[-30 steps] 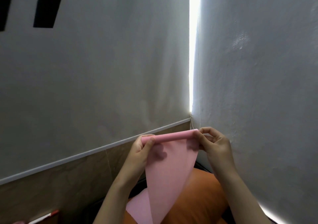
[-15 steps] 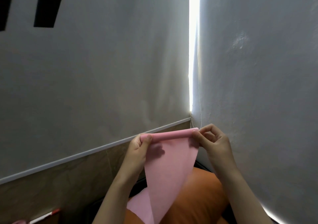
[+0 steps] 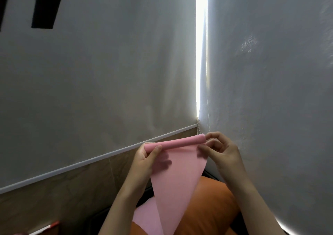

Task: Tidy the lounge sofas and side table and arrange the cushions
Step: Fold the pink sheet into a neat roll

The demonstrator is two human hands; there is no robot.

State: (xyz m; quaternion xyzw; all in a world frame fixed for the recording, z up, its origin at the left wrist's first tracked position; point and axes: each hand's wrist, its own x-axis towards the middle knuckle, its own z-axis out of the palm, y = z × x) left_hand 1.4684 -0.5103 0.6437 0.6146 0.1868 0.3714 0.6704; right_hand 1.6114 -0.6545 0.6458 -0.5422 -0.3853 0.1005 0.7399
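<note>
**Pink sheet, part-rolled, held up between two hands**

Pink sheet (image 3: 177, 178): raised at the middle of the scene, in front of the far corner. Top edge wound into a narrow roll (image 3: 174, 143), nearly level and slightly higher at the right. Loose remainder hanging flat, tapering toward the near edge.

Left hand (image 3: 144, 159): pinching the left end of the roll, thumb on the near face, fingers behind.

Right hand (image 3: 223, 150): fingers curled, pinching the right end between thumb and fingertips.

Handling, as judged: light and thin, smooth and uncreased; paper or soft sheet material, not told apart here. Probably easy to dent or crease under a hard squeeze, and apt to unwind if either end is released. Best taken at both ends of the roll, lightly, with even tension across the width.

Just below the hanging part: an orange cushion (image 3: 209, 211), plump, probably soft and easy to lift by its sides.

Behind: left blind (image 3: 99, 81) and right blind (image 3: 270, 90), a bright gap (image 3: 201, 54) between them, with a bead cord (image 3: 207, 94) hanging there. Under the left blind, a white bottom rail (image 3: 86, 163) over a tiled wall (image 3: 63, 198).

Near left corner: a red-and-white object (image 3: 51, 226), too cropped to identify. Far left: dark bars (image 3: 46, 5).
</note>
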